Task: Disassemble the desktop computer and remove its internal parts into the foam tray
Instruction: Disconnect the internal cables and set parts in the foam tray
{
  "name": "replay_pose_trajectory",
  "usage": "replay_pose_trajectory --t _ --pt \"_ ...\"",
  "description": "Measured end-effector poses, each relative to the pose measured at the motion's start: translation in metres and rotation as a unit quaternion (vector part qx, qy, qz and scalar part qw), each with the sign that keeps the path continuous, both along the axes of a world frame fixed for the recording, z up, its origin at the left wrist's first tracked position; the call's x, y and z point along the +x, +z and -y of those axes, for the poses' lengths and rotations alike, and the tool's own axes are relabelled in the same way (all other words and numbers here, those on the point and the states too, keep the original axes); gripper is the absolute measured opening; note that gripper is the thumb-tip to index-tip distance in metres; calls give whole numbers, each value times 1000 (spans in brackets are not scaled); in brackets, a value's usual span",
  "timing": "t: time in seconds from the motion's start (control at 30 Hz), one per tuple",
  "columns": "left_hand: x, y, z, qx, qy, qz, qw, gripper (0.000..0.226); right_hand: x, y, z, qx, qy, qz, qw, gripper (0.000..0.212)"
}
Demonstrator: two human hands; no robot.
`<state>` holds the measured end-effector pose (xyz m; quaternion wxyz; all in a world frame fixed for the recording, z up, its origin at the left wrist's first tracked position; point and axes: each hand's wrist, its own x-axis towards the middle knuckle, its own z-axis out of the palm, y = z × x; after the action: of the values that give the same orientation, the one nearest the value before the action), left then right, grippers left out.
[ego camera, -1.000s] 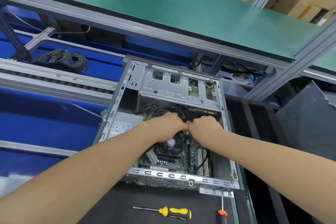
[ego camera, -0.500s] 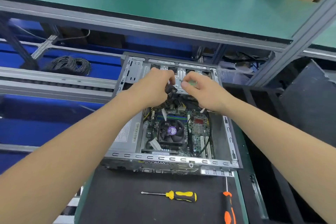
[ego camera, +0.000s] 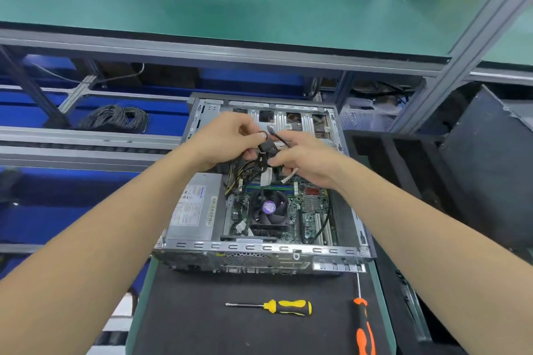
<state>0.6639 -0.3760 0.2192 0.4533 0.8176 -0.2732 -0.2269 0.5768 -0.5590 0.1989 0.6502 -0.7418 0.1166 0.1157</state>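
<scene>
My left hand (ego camera: 227,138) and right hand (ego camera: 305,158) pinch the cables (ego camera: 264,148) above the case (ego camera: 259,251); fan (ego camera: 269,207), board (ego camera: 311,204) and power supply (ego camera: 196,207) still inside.

The computer case (ego camera: 259,248) is open from above, but the left hand (ego camera: 227,138) and right hand (ego camera: 305,158), gripping black cables (ego camera: 264,150), fill the room over its far half. Nearer, the fan (ego camera: 269,209) and power supply (ego camera: 196,207) stand above the board. The green shelf (ego camera: 259,14) caps the height beyond the far end. On the worktop (ego camera: 202,326), the yellow screwdriver (ego camera: 285,307) and orange screwdriver (ego camera: 364,331) lie well apart, with bare mat between. On the right, the foam tray (ego camera: 383,153) is open-topped.
</scene>
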Motion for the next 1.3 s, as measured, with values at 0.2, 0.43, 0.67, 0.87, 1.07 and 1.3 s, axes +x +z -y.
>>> replay_pose_trajectory --t 0.2,0.43,0.67,0.87,1.07,1.3 --pt "-5 5 -1 -55 -5 -57 997 34 -1 -21 -8 -117 -67 65 989 16" --pt "-3 12 -12 -6 -35 -83 996 33 -8 -18 3 -84 -64 98 990 4" --pt "-6 6 0 -98 114 -80 985 31 -7 -21 16 -154 -142 116 971 7" --pt "-7 6 1 -164 76 -92 979 27 -9 -19 14 -204 -139 90 965 17" --pt "-7 -1 -2 -185 -31 -190 964 22 -16 -13 17 45 -95 2 995 17" --pt "-12 -25 9 -261 48 -122 956 17 -32 -6 26 149 -45 -39 987 22"
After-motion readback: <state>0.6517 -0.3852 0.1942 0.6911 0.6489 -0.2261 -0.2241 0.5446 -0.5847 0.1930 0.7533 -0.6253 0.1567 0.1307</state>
